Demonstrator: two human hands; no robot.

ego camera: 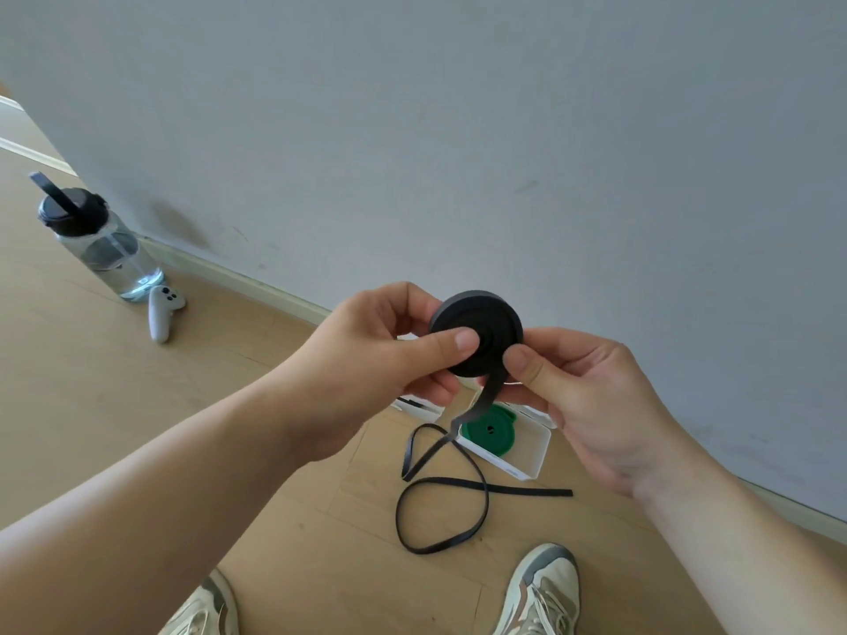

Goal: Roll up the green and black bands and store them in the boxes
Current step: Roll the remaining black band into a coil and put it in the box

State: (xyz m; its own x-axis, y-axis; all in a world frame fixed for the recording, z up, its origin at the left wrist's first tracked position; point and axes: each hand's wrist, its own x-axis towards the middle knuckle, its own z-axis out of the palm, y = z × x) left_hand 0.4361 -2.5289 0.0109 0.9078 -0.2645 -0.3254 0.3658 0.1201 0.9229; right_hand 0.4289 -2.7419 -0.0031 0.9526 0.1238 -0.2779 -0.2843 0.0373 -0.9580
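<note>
While hovering above the white box [536, 456], gripping the black band [481, 313] with both hands, close together with only the coil between them. Pinching the wound coil with the left hand [366, 346], pressing the thumb flat on the coil's face near its centre and curling the fingers behind it. Pinching the coil's lower edge with the right hand [591, 396], thumb-tip in front, just where the loose strip is leaving the roll. Hanging down from there, crossing the left corner of the white box and lying in loose loops on the wooden floor [298, 520] just in front of it. Lying inside the white box, the green band [488, 433], rolled into a flat disc and partly hidden by the hanging black strip. Showing a small mark on the white box's near wall, too small for reading. Peeking out just left of the white box, a second box [419, 405], mostly hidden behind the left hand. Standing far left of the white box by the wall, a clear water bottle [101, 240] with a black lid; lying just beside it, a white controller [162, 313]. Standing nearer than the white box, two pale shoes [541, 593]. Running right behind the white box, a grey wall [458, 130] with a pale skirting board.
</note>
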